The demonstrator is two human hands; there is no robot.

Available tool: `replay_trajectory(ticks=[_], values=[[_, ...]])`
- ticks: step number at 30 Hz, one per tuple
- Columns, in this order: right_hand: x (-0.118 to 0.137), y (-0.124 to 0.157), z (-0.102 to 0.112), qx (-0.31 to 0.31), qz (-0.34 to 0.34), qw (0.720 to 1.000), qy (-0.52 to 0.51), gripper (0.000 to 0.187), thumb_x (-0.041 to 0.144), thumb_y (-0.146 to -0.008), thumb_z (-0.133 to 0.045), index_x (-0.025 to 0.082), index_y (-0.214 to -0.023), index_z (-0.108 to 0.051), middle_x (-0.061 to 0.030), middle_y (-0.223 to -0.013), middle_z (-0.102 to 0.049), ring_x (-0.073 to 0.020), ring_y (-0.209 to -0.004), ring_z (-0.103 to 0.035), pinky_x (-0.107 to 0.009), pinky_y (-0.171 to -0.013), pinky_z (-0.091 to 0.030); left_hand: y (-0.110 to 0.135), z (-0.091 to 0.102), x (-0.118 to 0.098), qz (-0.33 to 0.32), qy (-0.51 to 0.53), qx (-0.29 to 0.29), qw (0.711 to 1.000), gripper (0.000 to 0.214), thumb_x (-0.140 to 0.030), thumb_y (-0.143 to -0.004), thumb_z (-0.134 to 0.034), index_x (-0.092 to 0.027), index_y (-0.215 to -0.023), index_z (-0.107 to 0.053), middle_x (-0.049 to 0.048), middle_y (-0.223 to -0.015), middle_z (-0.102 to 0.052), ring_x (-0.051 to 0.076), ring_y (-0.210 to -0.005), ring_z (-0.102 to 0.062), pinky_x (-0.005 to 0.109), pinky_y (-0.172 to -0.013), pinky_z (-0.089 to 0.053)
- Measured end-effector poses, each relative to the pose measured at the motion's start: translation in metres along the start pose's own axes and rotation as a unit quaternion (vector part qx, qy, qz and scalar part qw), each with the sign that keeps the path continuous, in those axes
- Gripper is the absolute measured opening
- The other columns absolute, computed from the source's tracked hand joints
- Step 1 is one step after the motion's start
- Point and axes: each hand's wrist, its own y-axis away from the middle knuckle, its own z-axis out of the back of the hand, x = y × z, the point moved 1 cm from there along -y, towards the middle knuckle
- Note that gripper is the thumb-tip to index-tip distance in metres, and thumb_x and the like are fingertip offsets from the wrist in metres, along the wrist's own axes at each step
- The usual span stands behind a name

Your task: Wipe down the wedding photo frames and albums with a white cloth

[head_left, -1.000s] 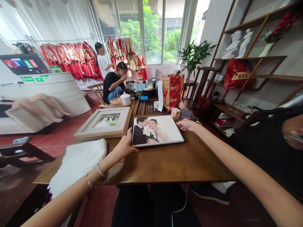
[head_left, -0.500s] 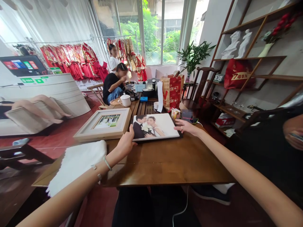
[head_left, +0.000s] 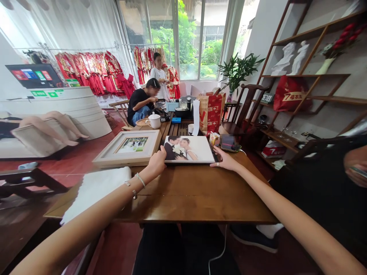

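Observation:
A wedding photo album [head_left: 197, 151] with a couple on its cover lies flat on the wooden table [head_left: 195, 194], far from me. My left hand [head_left: 156, 165] grips its near left corner, thumb on the cover. My right hand [head_left: 225, 160] holds its near right corner with the fingers curled at the edge. A framed photo [head_left: 129, 147] in a pale wooden frame lies just left of the album. A white cloth [head_left: 94, 187] rests on the table's left end beside my left forearm.
A phone [head_left: 229, 143] and a small carton [head_left: 214, 138] sit right of the album. Behind it stand a white teapot [head_left: 154, 120], a red gift bag [head_left: 210, 110] and tea things. A seated person [head_left: 142, 101] and a standing person [head_left: 159, 76] are beyond. Shelves line the right wall.
Both hands have pushed the album away from me across the table, up beside the framed photo. The standing person by the clothes rack has walked to the right.

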Motion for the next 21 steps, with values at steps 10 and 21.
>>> replay_trajectory(ticks=[10, 21], values=[[-0.006, -0.002, -0.011, -0.046, -0.001, 0.999, 0.025, 0.097, 0.044, -0.059, -0.077, 0.017, -0.140, -0.032, -0.0181, -0.139, -0.041, -0.0307, -0.123, -0.046, -0.046, -0.104, -0.035, -0.005, -0.001, -0.005, 0.028, -0.001, -0.017, 0.999, 0.075, -0.006, -0.074, -0.061, 0.002, -0.137, -0.021, 0.0247, -0.108, -0.062, 0.030, -0.103, -0.061, 0.030, -0.081, -0.047], [0.006, 0.003, -0.017, -0.065, -0.008, 0.995, 0.079, 0.089, 0.042, -0.062, -0.074, 0.014, -0.137, -0.036, -0.0191, -0.125, -0.052, -0.0312, -0.116, -0.051, -0.045, -0.100, -0.038, 0.002, 0.000, -0.001, 0.022, 0.056, -0.033, 0.998, 0.047, -0.018, -0.083, -0.061, -0.009, -0.126, -0.044, 0.0156, -0.113, -0.058, 0.024, -0.101, -0.059, 0.036, -0.083, -0.049]])
